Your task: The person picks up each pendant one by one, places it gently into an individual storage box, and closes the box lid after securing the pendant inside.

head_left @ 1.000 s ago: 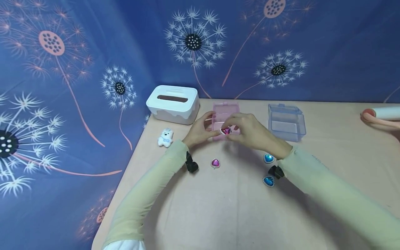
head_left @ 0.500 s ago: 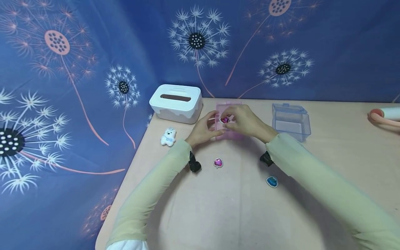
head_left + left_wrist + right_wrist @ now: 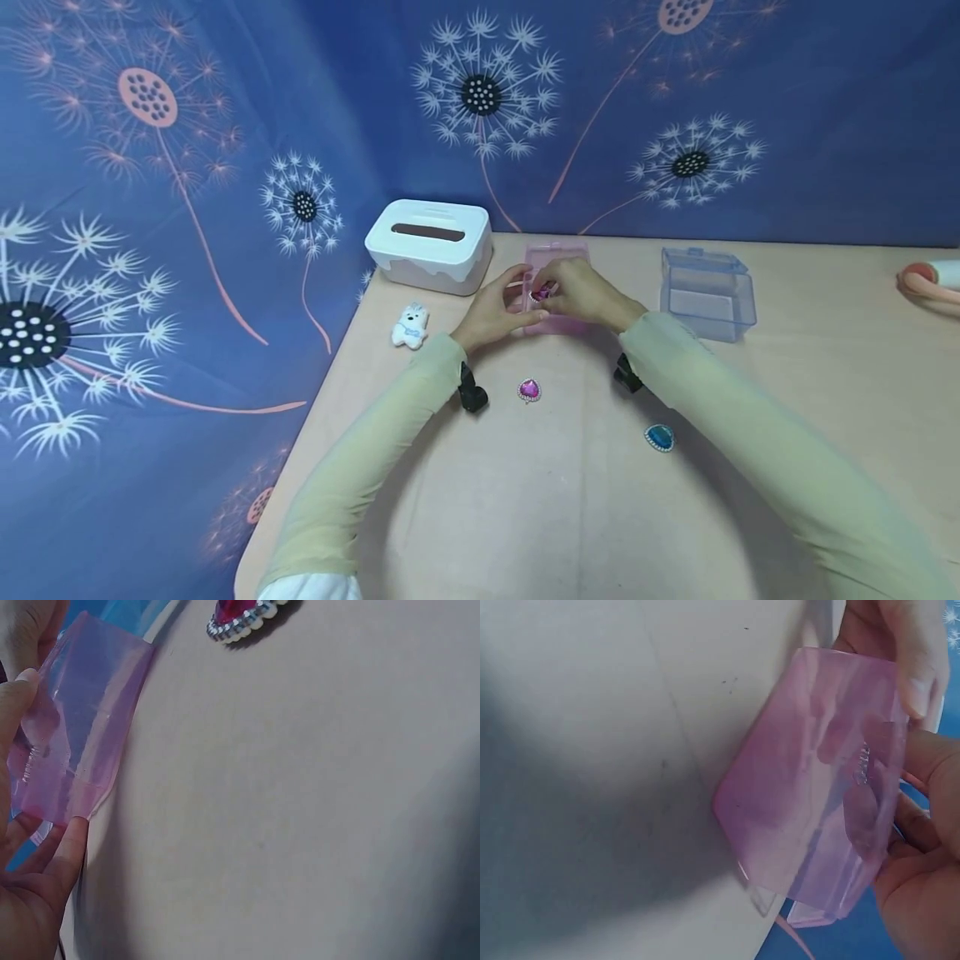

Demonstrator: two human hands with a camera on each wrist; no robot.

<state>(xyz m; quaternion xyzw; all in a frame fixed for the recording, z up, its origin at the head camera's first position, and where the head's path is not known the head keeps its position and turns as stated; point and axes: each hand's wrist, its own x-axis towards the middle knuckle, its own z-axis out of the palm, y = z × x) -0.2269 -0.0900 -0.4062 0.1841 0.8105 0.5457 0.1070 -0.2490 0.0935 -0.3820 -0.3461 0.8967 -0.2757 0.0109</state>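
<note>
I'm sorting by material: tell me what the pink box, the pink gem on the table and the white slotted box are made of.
The pink box looks like glossy plastic: shapes show through it. The pink gem sparkles like glass or acrylic; its silvery rim could be metal or plastic. The white box is probably smooth plastic, given its rounded edges.

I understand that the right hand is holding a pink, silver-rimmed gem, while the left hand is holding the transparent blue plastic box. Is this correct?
Not quite. The left hand is holding the transparent pink plastic box; the transparent blue plastic box stands apart, as the head view shows. The right hand is indeed holding the pink, silver-rimmed gem.
</note>
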